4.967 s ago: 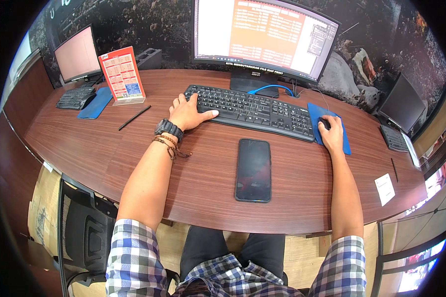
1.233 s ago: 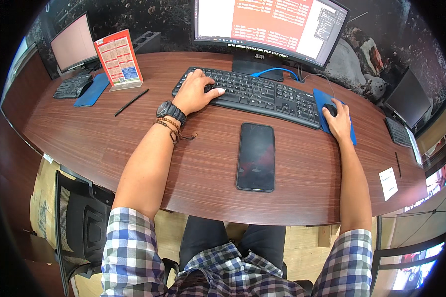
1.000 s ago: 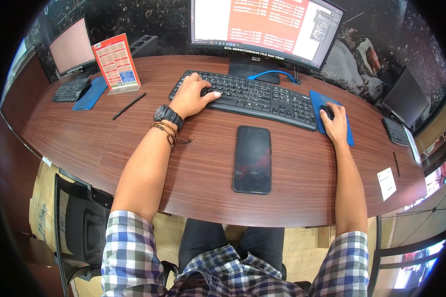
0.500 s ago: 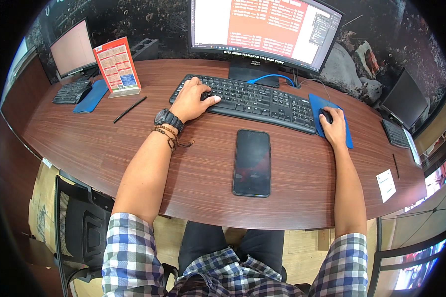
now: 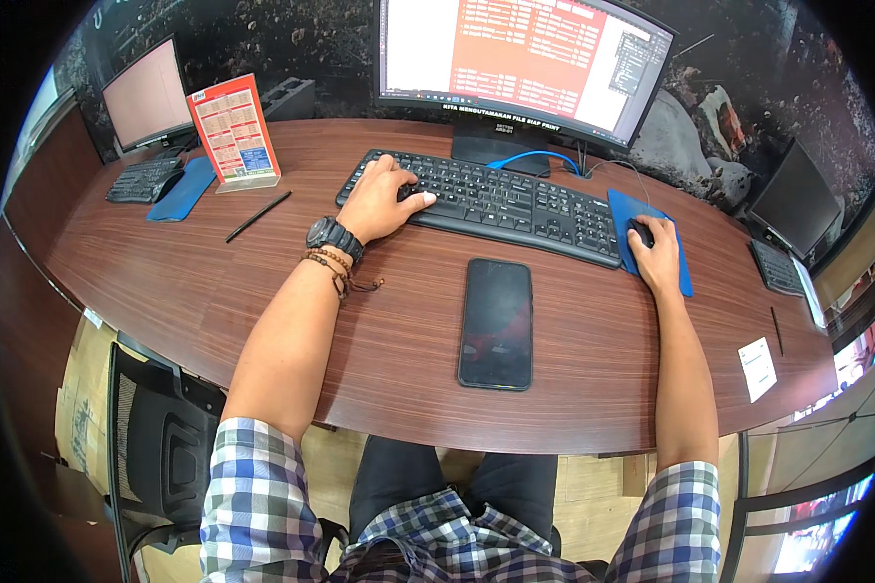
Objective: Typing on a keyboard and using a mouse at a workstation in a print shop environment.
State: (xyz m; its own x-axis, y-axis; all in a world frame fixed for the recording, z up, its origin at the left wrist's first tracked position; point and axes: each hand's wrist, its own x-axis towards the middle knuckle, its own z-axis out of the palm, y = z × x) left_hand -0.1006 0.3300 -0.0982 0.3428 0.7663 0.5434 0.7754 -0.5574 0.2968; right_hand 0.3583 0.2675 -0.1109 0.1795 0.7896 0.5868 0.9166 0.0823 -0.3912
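Note:
My left hand (image 5: 383, 200) rests on the left end of a long black keyboard (image 5: 496, 202), its fingers apart over the keys and its thumb stretched along the lower rows. A dark watch and beaded bracelets circle that wrist. At the keyboard's right end, my right hand (image 5: 658, 255) is curled over a small black mouse (image 5: 641, 232), which lies on a blue mouse pad (image 5: 679, 264); the palm hides part of the mouse. Behind the keyboard stands a curved monitor (image 5: 525, 53) displaying a red and white page layout. Between my forearms a black smartphone (image 5: 496, 325) lies face up, its screen dark.
At the left are a red-and-white price stand (image 5: 235, 136), a black pen (image 5: 258, 217) and another monitor (image 5: 146, 94) with its keyboard. To the right lie a white paper slip (image 5: 756, 369) and a dark monitor (image 5: 795, 201). A black chair (image 5: 165, 437) stands below left.
The whole view has shifted slightly downward. Both hands keep their places, the left on the keyboard and the right on the mouse.

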